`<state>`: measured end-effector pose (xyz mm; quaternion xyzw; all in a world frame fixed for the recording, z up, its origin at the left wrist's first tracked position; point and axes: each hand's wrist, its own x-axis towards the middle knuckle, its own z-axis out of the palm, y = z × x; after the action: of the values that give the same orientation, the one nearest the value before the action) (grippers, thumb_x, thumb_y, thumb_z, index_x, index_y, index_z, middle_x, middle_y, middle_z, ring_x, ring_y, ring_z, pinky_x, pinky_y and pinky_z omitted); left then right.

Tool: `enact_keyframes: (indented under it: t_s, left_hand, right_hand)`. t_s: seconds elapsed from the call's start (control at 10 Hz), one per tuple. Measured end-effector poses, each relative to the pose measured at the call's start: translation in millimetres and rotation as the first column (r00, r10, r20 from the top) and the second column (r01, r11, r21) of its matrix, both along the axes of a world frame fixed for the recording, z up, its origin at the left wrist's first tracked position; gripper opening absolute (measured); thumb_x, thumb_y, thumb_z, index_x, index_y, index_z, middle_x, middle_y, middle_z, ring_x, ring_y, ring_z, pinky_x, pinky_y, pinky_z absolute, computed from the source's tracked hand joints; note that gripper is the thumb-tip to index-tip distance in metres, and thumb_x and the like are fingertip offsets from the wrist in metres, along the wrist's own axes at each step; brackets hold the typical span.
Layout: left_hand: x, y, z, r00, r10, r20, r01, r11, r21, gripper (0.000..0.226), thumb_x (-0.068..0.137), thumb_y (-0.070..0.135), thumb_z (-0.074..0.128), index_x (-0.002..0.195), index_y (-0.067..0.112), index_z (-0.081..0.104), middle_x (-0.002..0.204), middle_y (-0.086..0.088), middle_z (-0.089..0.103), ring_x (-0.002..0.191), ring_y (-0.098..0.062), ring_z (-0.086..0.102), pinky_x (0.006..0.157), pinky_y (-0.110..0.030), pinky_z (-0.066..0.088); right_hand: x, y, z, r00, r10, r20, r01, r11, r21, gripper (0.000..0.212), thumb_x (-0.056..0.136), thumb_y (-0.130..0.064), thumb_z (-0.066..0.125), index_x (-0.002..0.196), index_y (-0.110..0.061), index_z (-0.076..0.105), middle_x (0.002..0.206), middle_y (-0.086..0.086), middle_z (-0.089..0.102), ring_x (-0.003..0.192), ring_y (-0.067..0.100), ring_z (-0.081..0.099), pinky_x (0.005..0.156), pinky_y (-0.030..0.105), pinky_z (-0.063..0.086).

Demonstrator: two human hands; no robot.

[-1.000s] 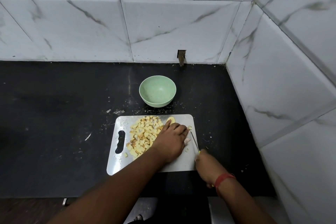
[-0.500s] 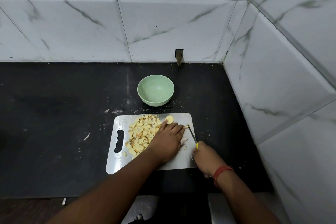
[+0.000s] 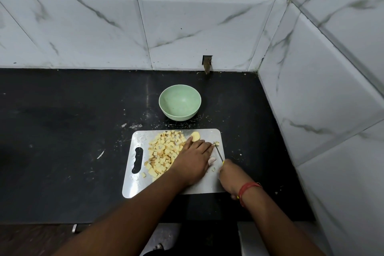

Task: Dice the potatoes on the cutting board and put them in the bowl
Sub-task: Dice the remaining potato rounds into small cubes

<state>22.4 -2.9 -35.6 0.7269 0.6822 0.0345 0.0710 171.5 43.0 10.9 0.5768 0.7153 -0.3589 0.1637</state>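
L hand [image 3: 192,159]: flat on board [image 3: 209,185], fingers straight, pinning potato
R hand [image 3: 232,176]: grips knife [image 3: 218,153]
Dice [image 3: 164,151]: piled board's left; bowl [image 3: 180,102] beyond far edge
Risk: blade near L fingers; slip = cut

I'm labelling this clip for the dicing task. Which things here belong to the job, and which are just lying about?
Job: cutting board; pile of potato cubes; uncut potato piece; knife gripped by right hand; left hand resting on the board; green bowl, nothing in it.

Lying about: white scraps on black counter; wall bracket.
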Motion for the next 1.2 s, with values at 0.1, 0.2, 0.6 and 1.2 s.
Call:
enact_keyframes:
  t_s: [0.1, 0.2, 0.6, 1.2]
  left_hand:
    - [0.1, 0.2, 0.4, 1.0, -0.004, -0.011, 0.004, 1.0, -0.009, 0.058, 0.109, 0.045, 0.025, 0.16, 0.016, 0.029, 0.16, -0.002, 0.035, 0.15, -0.022, 0.024, 0.125, -0.046, -0.002]
    - [-0.8, -0.1, 0.6, 0.999, -0.023, -0.04, 0.022, 1.0, -0.017, 0.059, 0.109, 0.046, 0.025, 0.16, 0.016, 0.027, 0.16, -0.002, 0.035, 0.15, -0.024, 0.024, 0.125, -0.048, -0.001]
    - [0.2, -0.2, 5.4, 0.995, -0.036, -0.095, 0.035, 0.999, -0.015, 0.062, 0.108, 0.049, 0.02, 0.157, 0.014, 0.035, 0.153, -0.001, 0.042, 0.146, -0.023, 0.03, 0.125, -0.049, 0.0]
    - [7.3, 14.6, 10.5, 0.946, -0.146, -0.291, 0.141, 0.989, -0.038, 0.082, 0.102, 0.054, 0.001, 0.15, 0.003, 0.043, 0.149, -0.012, 0.044, 0.142, -0.029, 0.035, 0.127, -0.048, 0.002]
  right_hand:
    - [-2.5, -3.7, 8.4, 0.997, 0.075, -0.007, -0.075, 0.997, -0.016, 0.027, 0.097, -0.018, 0.051, 0.118, -0.002, 0.059, 0.115, 0.015, 0.064, 0.089, 0.023, 0.061, 0.07, 0.025, 0.04]
    - [-0.7, -7.2, 9.4, 0.94, 0.286, 0.186, -0.28, 0.958, -0.057, 0.024, 0.093, -0.02, 0.06, 0.112, -0.005, 0.063, 0.111, 0.009, 0.067, 0.09, 0.021, 0.061, 0.079, 0.027, 0.04]
    - [24.5, -9.3, 3.9, 0.993, -0.013, -0.118, 0.008, 0.999, -0.04, 0.031, 0.1, -0.015, 0.038, 0.071, -0.023, 0.032, 0.073, -0.001, 0.041, 0.059, 0.009, 0.039, 0.054, 0.022, 0.037]
    - [76.3, -27.7, 23.4, 0.67, -0.576, -0.469, 0.35, 0.802, -0.485, 0.013, 0.104, -0.026, 0.04, 0.097, -0.015, 0.043, 0.056, -0.002, 0.037, 0.038, 0.01, 0.025, 0.04, 0.015, 0.02]
